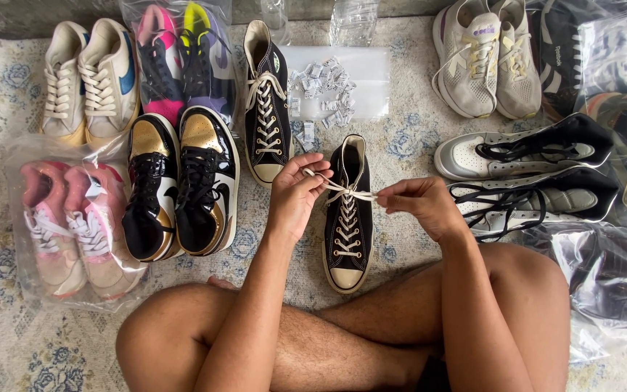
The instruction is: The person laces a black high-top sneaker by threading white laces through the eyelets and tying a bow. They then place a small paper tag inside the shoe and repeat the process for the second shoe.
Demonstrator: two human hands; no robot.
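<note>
Pinching the cream laces (342,192) from either side, the left hand (295,194) and right hand (424,205) are each closed on a lace end above the black high-top sneaker (347,218), which lies on the patterned rug (9,341) (toe toward the crossed legs). Its matching sneaker (266,109) lies just left, beside black-and-gold sneakers (181,185); grey high-tops (524,156) sit right.

I am looking down at what seems a home floor: a person is sitting cross-legged and barefoot on a pale patterned rug (400,138). Many pairs of sneakers (88,80) are lying around in rows, some sealed in clear plastic bags (67,225), suggesting someone is sorting a shoe collection indoors.
</note>
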